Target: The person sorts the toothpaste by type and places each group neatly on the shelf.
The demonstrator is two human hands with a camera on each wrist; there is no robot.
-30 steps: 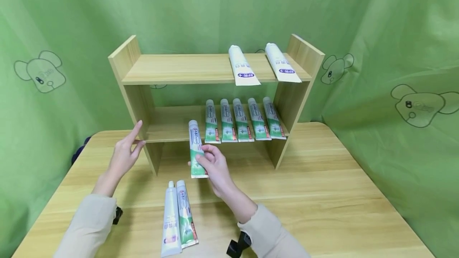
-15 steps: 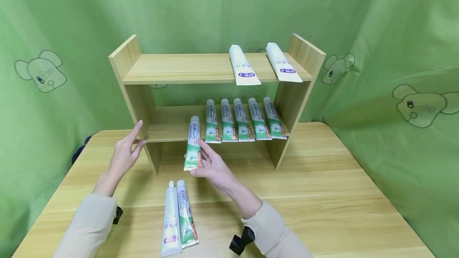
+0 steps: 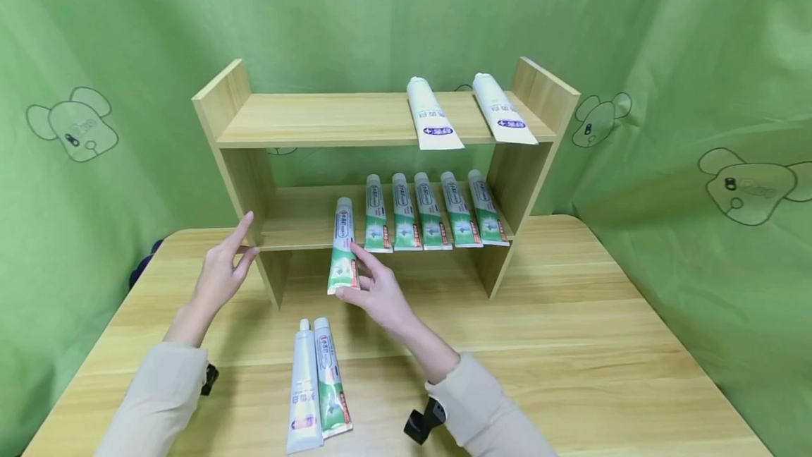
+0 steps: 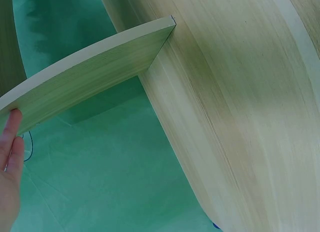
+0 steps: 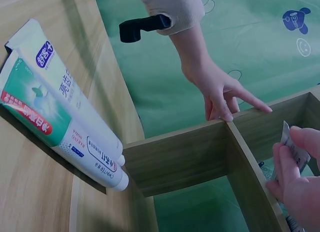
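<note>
In the head view my right hand (image 3: pixel 379 296) pinches the lower end of a green-and-white toothpaste tube (image 3: pixel 342 249), thumb near its flat end. The tube's cap end lies over the middle shelf (image 3: pixel 298 221), left of a row of several matching tubes (image 3: pixel 404 217). My left hand (image 3: pixel 218 273) touches the left side of the wooden rack (image 3: pixel 237 182), index finger straight and thumb by the shelf's front edge. In the left wrist view, its fingertips (image 4: pixel 15 117) meet the board. The right wrist view shows the held tube (image 5: pixel 296 154) mostly behind my right fingers.
Two white toothpaste tubes (image 3: pixel 434 115) lie on the top shelf, right side. On the table (image 3: pixel 571 344) in front, a white tube (image 3: pixel 304 393) and a green-and-white tube (image 3: pixel 331 379) lie side by side. A green curtain (image 3: pixel 380 20) hangs behind the rack.
My right hand has raised the tube and moved it back over the middle shelf, shifting its thumb from the tube's front to the lower end. The left hand stays put.
</note>
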